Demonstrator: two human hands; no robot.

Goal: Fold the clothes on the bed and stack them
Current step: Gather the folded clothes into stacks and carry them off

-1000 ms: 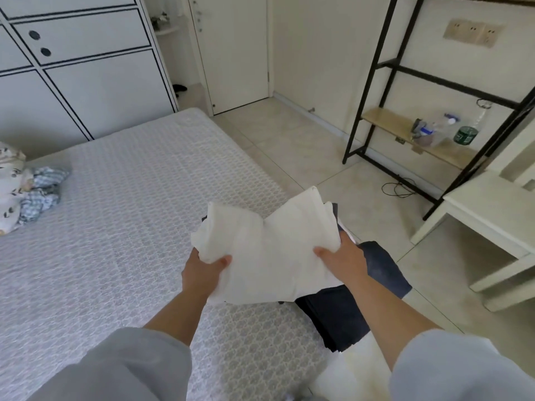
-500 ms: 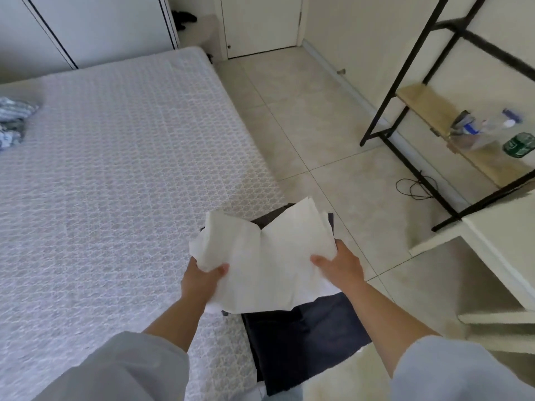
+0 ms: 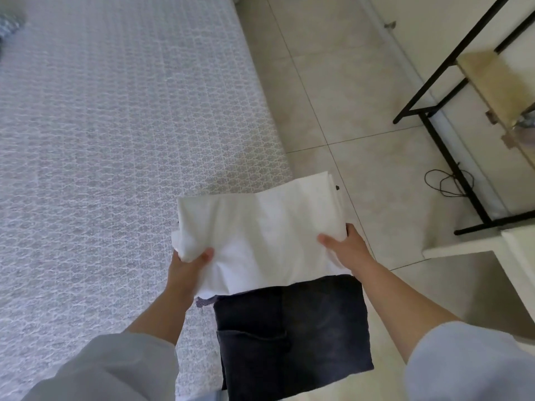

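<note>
A folded white garment (image 3: 260, 235) is held flat between both hands, over the bed's right edge. My left hand (image 3: 188, 263) grips its left side with the thumb on top. My right hand (image 3: 346, 247) grips its right side, thumb on top as well. Directly below lies a folded dark denim garment (image 3: 292, 340) at the near right corner of the bed (image 3: 115, 140); its far part is hidden under the white one. A small patterned scrap (image 3: 202, 301) peeks out from beneath the white garment.
A bit of crumpled checked cloth (image 3: 8, 23) shows at the bed's far left. Tiled floor (image 3: 347, 96) runs along the bed's right side. A black metal shelf frame (image 3: 443, 117) with a wooden board stands at the right, with a cable (image 3: 447, 182) on the floor and a white table (image 3: 518, 256).
The white garment has come down and flattened over the dark denim pile, its raised far corners now level. The view has tilted downward toward the bed corner.
</note>
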